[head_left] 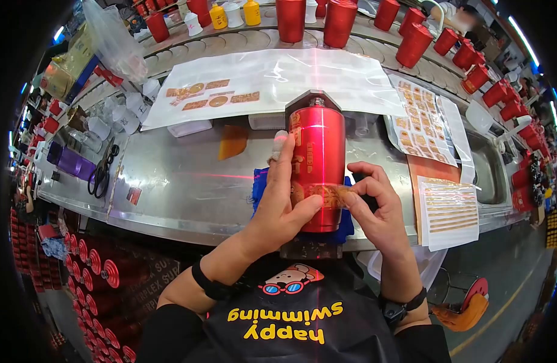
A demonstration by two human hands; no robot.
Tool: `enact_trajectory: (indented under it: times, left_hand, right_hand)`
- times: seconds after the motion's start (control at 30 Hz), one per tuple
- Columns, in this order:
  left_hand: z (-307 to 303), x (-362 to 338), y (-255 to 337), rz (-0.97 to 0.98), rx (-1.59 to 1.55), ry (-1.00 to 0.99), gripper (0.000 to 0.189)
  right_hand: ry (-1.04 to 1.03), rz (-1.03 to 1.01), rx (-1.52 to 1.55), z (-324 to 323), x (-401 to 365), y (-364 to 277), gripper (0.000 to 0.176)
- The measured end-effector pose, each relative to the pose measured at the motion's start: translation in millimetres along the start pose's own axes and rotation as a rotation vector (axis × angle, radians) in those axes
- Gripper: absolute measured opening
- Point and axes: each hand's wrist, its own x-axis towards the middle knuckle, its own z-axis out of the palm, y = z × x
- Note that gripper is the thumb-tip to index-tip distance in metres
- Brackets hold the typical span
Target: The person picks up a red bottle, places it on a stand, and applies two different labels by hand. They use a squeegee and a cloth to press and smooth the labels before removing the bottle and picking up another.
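Note:
A shiny red bottle [328, 136] lies lengthwise in front of me, its neck pointing away, in a dark holder [298, 104] with blue cloth [259, 183] beneath it. Gold lettering runs along its left side, and red laser lines cross it. My left hand [272, 202] is against the bottle's left side, index finger stretched along it and thumb pressing near a gold-brown decal strip [333, 195]. One finger wears a whitish wrap. Thumb and index finger of my right hand [378, 209] pinch the strip's right end at the bottle's lower right edge.
Decal sheets [423, 118] and a striped sheet [449, 213] lie at right, near a sink [493, 181]. A large white sheet [260, 81] spans the back. Scissors [103, 172] and a purple bottle [72, 162] are left. Red bottles [290, 21] line the conveyor; a person sits beyond.

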Motion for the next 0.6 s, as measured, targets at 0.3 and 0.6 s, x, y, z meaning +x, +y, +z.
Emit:
enact_trajectory:
  times: [0.3,0.6]
  left_hand:
    - [-15.3,-28.0,-5.4,0.056,0.229,-0.142,0.110]
    - [-15.4,-30.0,-3.6,0.169,0.401,-0.127,0.112]
  right_hand:
    - [-0.034,-0.090,-0.084,-2.9,4.5,-24.1,0.007]
    - [-0.211,-0.419,-0.289,3.4,5.9,-52.8,0.018]
